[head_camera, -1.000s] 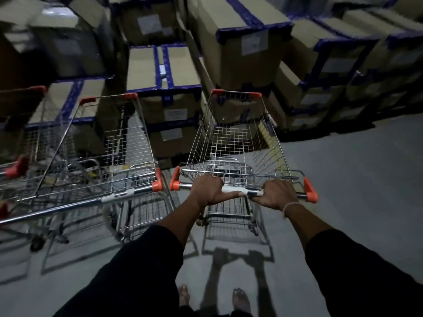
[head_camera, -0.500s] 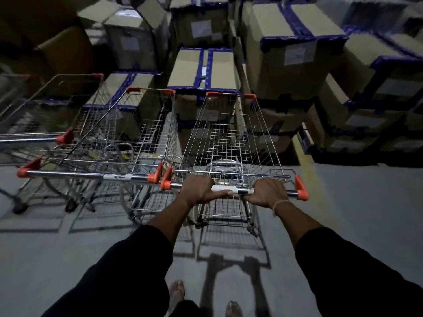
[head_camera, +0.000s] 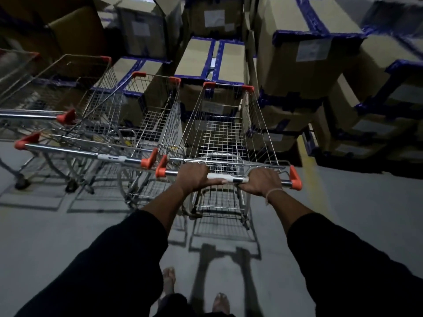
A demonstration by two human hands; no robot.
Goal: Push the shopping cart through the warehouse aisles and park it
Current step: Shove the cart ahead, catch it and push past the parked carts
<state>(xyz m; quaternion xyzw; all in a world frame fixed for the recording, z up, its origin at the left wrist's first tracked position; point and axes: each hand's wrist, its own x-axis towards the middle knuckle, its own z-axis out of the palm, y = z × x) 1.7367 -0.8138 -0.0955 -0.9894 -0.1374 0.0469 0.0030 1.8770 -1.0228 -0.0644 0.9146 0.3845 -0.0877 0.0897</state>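
While the smooth chrome handlebar (head_camera: 229,178) with its white centre sleeve and orange plastic end caps is gripped from above, the silver wire-mesh shopping cart (head_camera: 226,136) is seen standing on the matte grey concrete floor (head_camera: 357,202) at the centre of the view. The left hand (head_camera: 193,177) is wrapped around the bar at its left part, fingers curled over the top and thumb laid along the white sleeve; the right hand (head_camera: 263,181) is closed around the bar toward its right end, a thin pale string band (head_camera: 272,192) being worn at that wrist. Both forearms are covered by dark fabric sleeves (head_camera: 357,266). At 9 o'clock from the held cart, just beside it, a second wire cart (head_camera: 137,124) of the same chrome grid and orange corner pieces is parked, with a third cart (head_camera: 52,97) further toward 10 o'clock. At 12 o'clock, close ahead of the basket's front, stacked brown cardboard boxes (head_camera: 295,62) sealed with blue tape and fitted with white paper labels are piled, extending round to 2 o'clock. A faded yellow painted line (head_camera: 309,165) is seen on the floor at 2 o'clock. Bare feet (head_camera: 220,302) are visible at 6 o'clock.
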